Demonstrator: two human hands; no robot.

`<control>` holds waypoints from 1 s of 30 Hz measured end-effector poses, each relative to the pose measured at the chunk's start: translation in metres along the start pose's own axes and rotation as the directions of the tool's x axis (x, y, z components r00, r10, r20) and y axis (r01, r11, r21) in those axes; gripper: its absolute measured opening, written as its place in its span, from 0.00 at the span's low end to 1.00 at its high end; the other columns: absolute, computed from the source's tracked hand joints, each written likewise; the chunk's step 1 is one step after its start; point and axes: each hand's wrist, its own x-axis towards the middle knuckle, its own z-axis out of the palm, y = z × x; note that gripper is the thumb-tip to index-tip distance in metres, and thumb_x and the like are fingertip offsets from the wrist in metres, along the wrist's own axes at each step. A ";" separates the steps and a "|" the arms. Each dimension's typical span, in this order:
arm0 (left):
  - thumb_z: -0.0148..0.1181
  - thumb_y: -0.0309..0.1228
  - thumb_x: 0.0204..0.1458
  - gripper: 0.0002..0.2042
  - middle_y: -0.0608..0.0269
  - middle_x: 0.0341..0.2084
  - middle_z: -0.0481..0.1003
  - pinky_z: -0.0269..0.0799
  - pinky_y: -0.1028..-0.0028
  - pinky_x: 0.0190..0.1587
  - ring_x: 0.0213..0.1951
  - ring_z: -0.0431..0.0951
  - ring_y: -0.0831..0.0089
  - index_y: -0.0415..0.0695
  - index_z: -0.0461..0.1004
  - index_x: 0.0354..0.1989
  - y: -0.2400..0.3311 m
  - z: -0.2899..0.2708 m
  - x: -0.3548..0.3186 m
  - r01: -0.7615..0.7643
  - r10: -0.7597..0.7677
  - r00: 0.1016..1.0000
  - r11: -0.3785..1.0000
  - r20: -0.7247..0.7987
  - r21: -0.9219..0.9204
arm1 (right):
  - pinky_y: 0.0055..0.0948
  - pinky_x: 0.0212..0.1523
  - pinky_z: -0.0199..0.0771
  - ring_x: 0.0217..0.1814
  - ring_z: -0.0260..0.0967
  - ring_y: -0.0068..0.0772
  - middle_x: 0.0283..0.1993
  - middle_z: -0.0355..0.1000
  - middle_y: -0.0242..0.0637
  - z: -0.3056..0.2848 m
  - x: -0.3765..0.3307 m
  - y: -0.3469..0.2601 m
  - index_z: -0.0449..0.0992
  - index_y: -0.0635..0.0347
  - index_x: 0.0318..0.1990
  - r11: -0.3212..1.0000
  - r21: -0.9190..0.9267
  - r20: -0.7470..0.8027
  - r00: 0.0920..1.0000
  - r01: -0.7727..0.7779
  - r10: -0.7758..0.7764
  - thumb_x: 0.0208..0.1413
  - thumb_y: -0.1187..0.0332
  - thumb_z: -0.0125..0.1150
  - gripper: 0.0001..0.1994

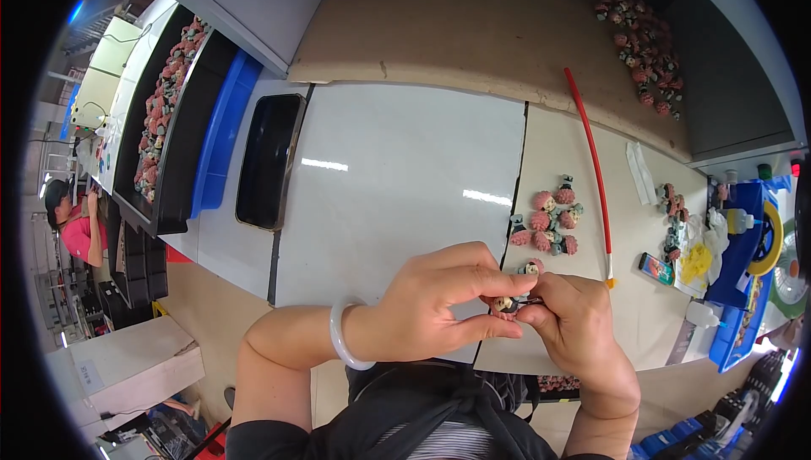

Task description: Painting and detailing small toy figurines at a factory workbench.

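Over the right part of the tabletop (397, 181), close to its near edge, a small pink-haired figurine (504, 304) is held in the air between the two hands. The left hand (439, 299) has it in a narrow pinch, forefinger above and thumb below, the gap between them only as wide as the figurine. The right hand (579, 321) is nearly closed, thumb against bent forefinger, gripping a thin dark piece (530, 301) at the figurine's right side; whether this is a tool or part of the figurine cannot be told.

The figurine lies just off the left fingertips and directly left of the right ones, so the hands face each other across it. Its long axis seems to run roughly sideways, from one hand toward the other, though the fingers hide too much to be sure.

Just beyond the fingertips, toward the tabletop's far edge, is a loose figurine (530, 267), with a figurine cluster (541, 220) past it. The right hand is nearer to the red-handled paintbrush (596, 164), which slants from the far edge, its bristles toward the near edge.
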 end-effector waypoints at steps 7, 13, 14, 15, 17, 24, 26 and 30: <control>0.70 0.27 0.31 0.22 0.64 0.20 0.69 0.64 0.80 0.24 0.22 0.69 0.76 0.40 0.74 0.40 0.000 0.000 0.001 -0.006 0.006 1.000 1.000 -0.007 0.015 | 0.29 0.14 0.58 0.14 0.60 0.37 0.14 0.62 0.34 0.002 0.000 0.001 0.67 0.59 0.22 1.000 0.001 -0.018 1.000 0.007 -0.007 0.42 0.58 0.62 0.14; 0.70 0.27 0.31 0.22 0.64 0.19 0.69 0.64 0.80 0.23 0.21 0.69 0.76 0.40 0.74 0.40 -0.001 0.000 0.000 -0.013 0.013 1.000 1.000 -0.006 0.026 | 0.30 0.14 0.59 0.14 0.60 0.37 0.13 0.61 0.34 0.001 -0.001 0.001 0.66 0.58 0.22 1.000 -0.012 0.003 1.000 0.005 -0.005 0.42 0.58 0.61 0.15; 0.70 0.27 0.31 0.22 0.64 0.19 0.69 0.64 0.80 0.23 0.21 0.69 0.76 0.40 0.74 0.40 0.000 0.000 0.000 -0.011 0.011 1.000 1.000 -0.007 0.026 | 0.30 0.14 0.59 0.14 0.61 0.37 0.13 0.61 0.34 0.000 -0.001 0.000 0.66 0.58 0.22 1.000 -0.015 0.009 1.000 0.001 -0.001 0.43 0.58 0.61 0.15; 0.70 0.27 0.31 0.22 0.64 0.19 0.69 0.64 0.80 0.23 0.21 0.69 0.76 0.40 0.74 0.40 0.000 0.000 0.000 -0.011 0.011 1.000 1.000 -0.007 0.027 | 0.30 0.15 0.59 0.14 0.61 0.37 0.13 0.61 0.34 0.000 -0.001 0.000 0.66 0.58 0.22 1.000 -0.017 0.016 1.000 -0.004 0.004 0.43 0.58 0.61 0.15; 0.70 0.27 0.31 0.22 0.64 0.19 0.69 0.64 0.80 0.23 0.21 0.69 0.76 0.40 0.74 0.40 -0.001 0.001 0.000 -0.017 0.017 1.000 0.999 -0.002 0.040 | 0.30 0.15 0.59 0.15 0.61 0.38 0.13 0.61 0.34 0.000 -0.001 -0.001 0.66 0.59 0.22 1.000 -0.002 0.035 0.999 -0.026 0.026 0.43 0.58 0.61 0.14; 0.70 0.27 0.31 0.22 0.63 0.20 0.70 0.65 0.80 0.23 0.22 0.70 0.76 0.40 0.74 0.40 -0.002 0.000 0.001 0.021 -0.022 0.998 1.000 0.058 0.015 | 0.32 0.17 0.60 0.17 0.63 0.39 0.15 0.63 0.35 -0.005 0.001 0.000 0.67 0.59 0.25 0.998 0.036 0.144 0.989 -0.045 0.040 0.45 0.59 0.59 0.13; 0.70 0.27 0.31 0.21 0.63 0.20 0.70 0.66 0.80 0.23 0.22 0.70 0.76 0.40 0.74 0.39 -0.002 0.000 0.001 0.005 -0.008 0.998 0.999 0.063 0.041 | 0.32 0.17 0.60 0.17 0.63 0.39 0.15 0.63 0.36 -0.005 0.001 0.001 0.68 0.59 0.25 0.996 0.063 0.158 0.986 -0.060 0.049 0.45 0.59 0.59 0.13; 0.70 0.27 0.31 0.21 0.63 0.20 0.70 0.66 0.80 0.24 0.22 0.70 0.76 0.40 0.75 0.39 -0.002 0.000 0.001 -0.002 0.001 0.998 1.000 0.060 0.008 | 0.31 0.16 0.60 0.16 0.61 0.39 0.15 0.62 0.36 -0.007 0.003 0.001 0.68 0.59 0.23 0.974 0.193 0.196 0.977 -0.120 0.082 0.45 0.59 0.59 0.13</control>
